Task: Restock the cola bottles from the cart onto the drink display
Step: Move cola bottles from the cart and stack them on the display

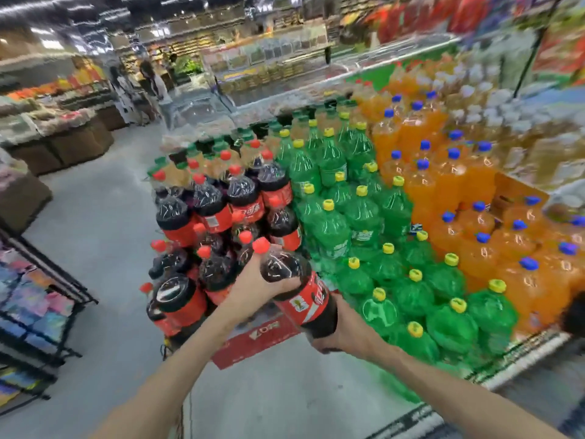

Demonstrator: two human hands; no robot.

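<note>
I hold one large cola bottle (300, 289) with a red cap and red label, tilted with its cap up and to the left. My left hand (262, 285) grips its upper part near the shoulder. My right hand (343, 331) cups its dark base from below. The bottle hangs just in front of the stacked cola bottles (221, 201) on the drink display, at the left end of the stack. A red cola carton (256, 339) lies under the stack. The cart is not in view.
Green soda bottles (364, 223) with yellow caps stand right of the cola, then orange soda bottles (459, 185) with blue caps. A black wire rack (41, 299) with colourful packs is at left. Grey aisle floor (104, 217) runs ahead; people stand far back.
</note>
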